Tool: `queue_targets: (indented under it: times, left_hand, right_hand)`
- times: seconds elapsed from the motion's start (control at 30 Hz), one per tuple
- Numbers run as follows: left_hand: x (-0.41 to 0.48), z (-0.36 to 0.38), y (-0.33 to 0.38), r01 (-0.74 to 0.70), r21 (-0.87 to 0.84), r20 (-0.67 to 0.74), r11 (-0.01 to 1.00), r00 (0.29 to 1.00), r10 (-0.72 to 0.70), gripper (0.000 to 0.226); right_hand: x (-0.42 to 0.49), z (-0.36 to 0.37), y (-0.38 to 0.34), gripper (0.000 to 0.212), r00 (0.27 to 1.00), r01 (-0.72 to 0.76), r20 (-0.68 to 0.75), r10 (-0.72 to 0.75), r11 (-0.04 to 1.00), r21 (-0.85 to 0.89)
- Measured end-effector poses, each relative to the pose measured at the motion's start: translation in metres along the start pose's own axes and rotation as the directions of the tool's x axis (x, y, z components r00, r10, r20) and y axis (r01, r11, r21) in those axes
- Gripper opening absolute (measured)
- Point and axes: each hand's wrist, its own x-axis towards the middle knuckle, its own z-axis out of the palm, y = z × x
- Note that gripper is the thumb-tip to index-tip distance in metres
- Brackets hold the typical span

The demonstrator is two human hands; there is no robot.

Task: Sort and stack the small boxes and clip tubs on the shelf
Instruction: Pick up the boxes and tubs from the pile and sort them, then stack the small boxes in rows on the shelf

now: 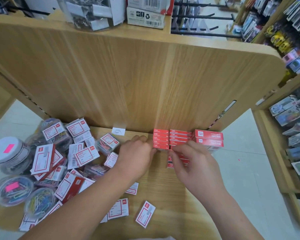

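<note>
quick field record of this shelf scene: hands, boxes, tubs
surface: wooden shelf
sorted: red box stack against the back panel, two larger red boxes to its right
left hand: against the stack's left side, fingertips hidden
right hand: pinches front red boxes
unsorted: white boxes and clip tubs heaped at left
loose: single white box near the front edge

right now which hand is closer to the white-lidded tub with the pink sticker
Left. The left hand is at the red box stack's left side, only the loose box pile between it and the tub. The right hand is farther right, pinching boxes at the stack's front.
</note>
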Motion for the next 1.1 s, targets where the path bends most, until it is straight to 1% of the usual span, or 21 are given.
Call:
queue_targets:
  times: [0.1,0.2,0.27,0.33,0.4,0.47,0.5,0.53,0.57,0.63,0.67,0.7,0.77,0.83,0.9,0.93,1.03,1.1]
  left_hand:
    - [-0.003,0.003,-0.001,-0.026,0.070,-0.029,0.997,0.999,0.028,0.036]
    - [-0.004,0.003,0.001,-0.038,0.111,-0.019,0.993,0.999,0.040,0.039]
    - [-0.001,0.001,-0.001,-0.040,0.109,-0.008,0.993,0.999,0.041,0.039]
    - [-0.004,-0.007,-0.006,-0.048,0.070,-0.005,0.996,0.999,0.048,0.038]
    - [-0.012,-0.018,-0.015,-0.109,-0.015,-0.032,0.994,0.994,0.108,0.035]
    - [-0.030,-0.030,-0.024,-0.168,-0.097,-0.151,0.981,0.977,0.152,0.031]
    - [-0.043,-0.036,-0.029,-0.166,-0.115,-0.214,0.979,0.967,0.138,0.027]
    - [-0.057,-0.041,-0.033,-0.140,-0.128,-0.220,0.982,0.969,0.110,0.021]
    - [-0.071,-0.043,-0.037,-0.114,-0.137,-0.187,0.984,0.978,0.087,0.016]
    - [-0.097,-0.044,-0.042,-0.072,-0.140,-0.019,0.987,0.997,0.070,0.009]
    - [-0.106,-0.041,-0.043,-0.067,-0.134,0.070,0.989,0.995,0.077,0.008]
    - [-0.112,-0.036,-0.044,-0.076,-0.126,0.126,0.989,0.988,0.092,0.009]
    - [-0.115,-0.026,-0.041,-0.101,-0.089,0.192,0.991,0.974,0.117,0.018]
    - [-0.110,-0.018,-0.037,-0.116,-0.054,0.209,0.992,0.970,0.125,0.027]
    - [-0.101,-0.016,-0.033,-0.102,-0.030,0.240,0.994,0.965,0.106,0.030]
    - [-0.097,-0.016,-0.031,-0.099,-0.013,0.250,0.995,0.963,0.099,0.030]
    - [-0.088,-0.022,-0.022,-0.123,0.061,0.248,0.991,0.963,0.104,0.030]
    - [-0.086,-0.026,-0.014,-0.121,0.103,0.246,0.987,0.965,0.092,0.032]
  right_hand:
    - [-0.006,0.001,-0.002,0.018,1.000,-0.009,0.025,0.009,1.000,0.006]
    - [-0.010,-0.001,-0.005,0.022,0.999,-0.006,0.037,0.006,1.000,0.010]
    - [-0.009,-0.002,-0.007,0.022,0.999,-0.005,0.051,0.006,1.000,-0.005]
    - [-0.014,-0.007,-0.011,0.021,0.998,0.020,0.067,-0.018,0.999,-0.037]
    - [-0.022,-0.011,-0.016,0.017,0.996,0.055,0.078,-0.050,0.996,-0.066]
    - [-0.032,-0.010,-0.022,0.014,0.989,0.105,0.117,-0.094,0.990,-0.097]
    - [-0.037,-0.007,-0.027,0.016,0.977,0.125,0.185,-0.104,0.986,-0.106]
    - [-0.042,-0.003,-0.030,0.020,0.953,0.135,0.287,-0.101,0.985,-0.103]
    - [-0.048,0.002,-0.033,0.025,0.911,0.123,0.405,-0.078,0.989,-0.086]
    - [-0.059,0.010,-0.035,0.033,0.810,0.057,0.586,-0.020,0.997,-0.045]
    - [-0.065,0.015,-0.036,0.036,0.774,0.014,0.633,-0.001,1.000,-0.015]
    - [-0.071,0.019,-0.036,0.040,0.758,-0.027,0.652,0.011,1.000,0.015]
    - [-0.086,0.027,-0.037,0.053,0.769,-0.082,0.637,0.050,0.996,0.020]
    - [-0.098,0.036,-0.037,0.060,0.825,-0.053,0.563,0.054,0.998,-0.018]
    - [-0.105,0.042,-0.036,0.056,0.887,-0.048,0.461,0.041,0.999,0.003]
    - [-0.105,0.042,-0.034,0.053,0.906,-0.055,0.421,0.046,0.998,0.010]
    - [-0.100,0.034,-0.025,0.044,0.929,-0.090,0.360,0.081,0.996,0.007]
    - [-0.097,0.026,-0.018,0.041,0.934,-0.149,0.331,0.132,0.988,0.027]
